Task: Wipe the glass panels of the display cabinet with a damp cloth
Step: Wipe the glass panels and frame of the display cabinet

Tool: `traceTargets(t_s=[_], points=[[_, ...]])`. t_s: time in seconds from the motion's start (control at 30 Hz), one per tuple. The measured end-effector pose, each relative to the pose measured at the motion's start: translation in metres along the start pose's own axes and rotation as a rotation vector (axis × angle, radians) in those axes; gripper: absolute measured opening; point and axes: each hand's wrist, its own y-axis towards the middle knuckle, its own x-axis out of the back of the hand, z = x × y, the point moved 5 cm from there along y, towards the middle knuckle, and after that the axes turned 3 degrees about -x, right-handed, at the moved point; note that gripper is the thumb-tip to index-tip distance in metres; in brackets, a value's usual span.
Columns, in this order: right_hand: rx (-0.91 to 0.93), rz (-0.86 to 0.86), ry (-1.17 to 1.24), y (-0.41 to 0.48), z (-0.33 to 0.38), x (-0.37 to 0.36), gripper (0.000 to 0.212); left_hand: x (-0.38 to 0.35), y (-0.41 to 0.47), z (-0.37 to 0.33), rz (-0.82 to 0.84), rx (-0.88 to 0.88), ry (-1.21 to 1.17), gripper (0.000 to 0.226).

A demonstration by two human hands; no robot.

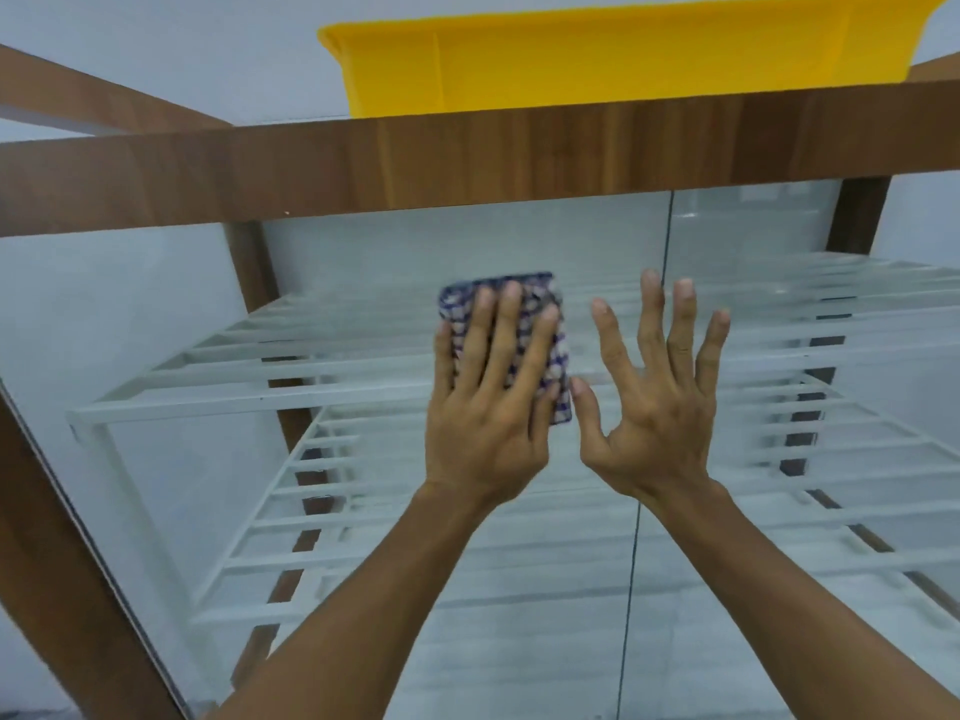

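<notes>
My left hand [488,407] presses the cloth [537,289] flat-fingered against the upper front glass [467,241], right hand [654,407] spread and empty beside it — wiping looks underway, with lower glass probably still to do.

The cloth [524,324], folded and blue-and-white checked, lies flat against the left glass panel [363,262] under the flat left hand [483,407], just left of the seam; the right glass panel [753,226] adjoins it. The display cabinet [467,153] has a brown wood frame.

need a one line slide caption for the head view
Left hand presses a checked cloth flat on the cabinet glass, right hand spread open beside it, yellow bin on top.
</notes>
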Motion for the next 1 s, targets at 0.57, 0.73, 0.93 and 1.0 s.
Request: traceTargets(t_s=[0.57,0.73,0.93,1.0], points=[[-0.013,-0.087,0.198,-0.025,-0.036,0.012,0.061,-0.039,-0.003,-0.066,0.008,-0.028,0.049,0.054],[-0.074,-0.055,0.198,-0.024,-0.023,0.012,0.068,-0.028,-0.022,-0.048,0.053,-0.06,0.053,0.057],[-0.06,-0.015,0.265,-0.02,0.032,-0.002,0.064,-0.006,-0.049,0.009,0.055,0.012,0.088,0.063],[-0.033,0.04,0.303,-0.019,0.058,-0.015,0.066,0.003,-0.056,0.027,0.05,0.02,0.096,0.062]])
